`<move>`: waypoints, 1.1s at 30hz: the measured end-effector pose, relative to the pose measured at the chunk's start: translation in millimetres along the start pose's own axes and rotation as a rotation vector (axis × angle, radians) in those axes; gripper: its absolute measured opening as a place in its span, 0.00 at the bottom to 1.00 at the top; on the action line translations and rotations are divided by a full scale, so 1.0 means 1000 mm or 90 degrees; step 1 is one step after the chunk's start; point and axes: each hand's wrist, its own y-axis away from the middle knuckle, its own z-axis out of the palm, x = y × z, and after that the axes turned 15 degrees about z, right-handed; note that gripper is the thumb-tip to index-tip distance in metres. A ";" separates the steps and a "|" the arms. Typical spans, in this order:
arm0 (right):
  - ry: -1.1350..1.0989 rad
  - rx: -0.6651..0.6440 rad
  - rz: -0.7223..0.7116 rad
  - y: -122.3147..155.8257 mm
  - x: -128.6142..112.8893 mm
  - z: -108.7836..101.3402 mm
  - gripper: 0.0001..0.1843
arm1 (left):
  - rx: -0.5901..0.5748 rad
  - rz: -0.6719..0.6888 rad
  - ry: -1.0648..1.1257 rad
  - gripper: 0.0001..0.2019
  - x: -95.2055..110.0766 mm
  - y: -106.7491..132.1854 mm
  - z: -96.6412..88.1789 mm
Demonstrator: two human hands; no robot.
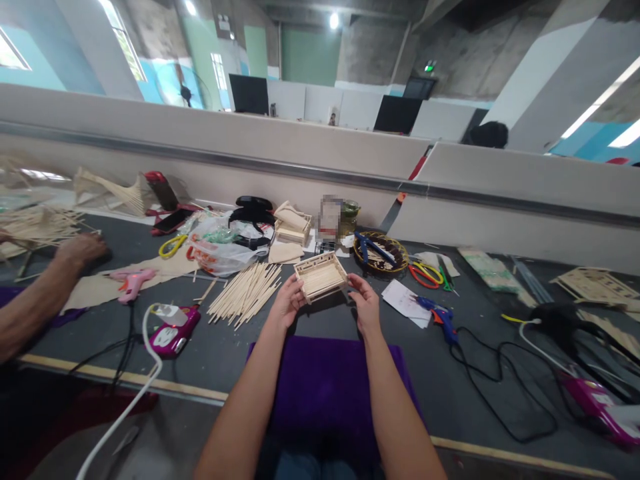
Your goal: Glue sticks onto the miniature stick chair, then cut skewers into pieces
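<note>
Between my two hands is a small wooden stick tray (321, 275), a shallow box with low railed sides, tilted a little and held above the dark table. My left hand (289, 301) grips its left end, with the thumb near the front corner. At the right end, my right hand (363, 300) pinches the other side. A loose pile of thin wooden sticks (245, 292) lies to the left of my left hand. Under my forearms a purple cloth (323, 387) is spread over the table edge.
A blue glue gun (443, 317) with a looping black cord and white papers (406, 303) lie to the right. Behind stands a wicker basket (381, 253) holding tools. Leftward are a pink glue gun (133, 281), a purple power strip (175, 331) and a co-worker's arm (45, 283).
</note>
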 end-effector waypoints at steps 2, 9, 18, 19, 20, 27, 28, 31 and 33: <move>-0.013 0.004 0.015 -0.001 0.001 -0.001 0.25 | 0.007 -0.005 0.026 0.25 0.000 0.000 -0.001; -0.032 0.002 0.051 -0.001 0.003 0.000 0.23 | 0.028 -0.041 0.068 0.15 0.001 0.000 -0.001; -0.053 -0.042 0.086 0.009 -0.003 0.005 0.21 | 0.048 -0.068 0.146 0.08 0.001 -0.003 0.000; -0.047 -0.044 0.082 0.009 -0.003 0.005 0.22 | 0.048 -0.068 0.155 0.08 0.001 -0.003 -0.001; -0.045 -0.044 0.077 0.010 -0.004 0.006 0.22 | 0.050 -0.068 0.165 0.08 0.001 -0.003 -0.001; -0.068 -0.030 0.042 0.012 -0.009 0.007 0.23 | 0.053 -0.101 0.219 0.12 0.001 -0.005 -0.004; -0.067 -0.027 0.038 0.013 -0.010 0.007 0.23 | 0.055 -0.108 0.223 0.13 0.000 -0.005 -0.005; -0.062 -0.027 0.039 0.013 -0.012 0.006 0.23 | 0.058 -0.128 0.229 0.14 -0.001 -0.005 -0.007; -0.064 -0.031 0.045 0.014 -0.012 0.007 0.23 | 0.051 -0.139 0.233 0.14 -0.002 -0.005 -0.007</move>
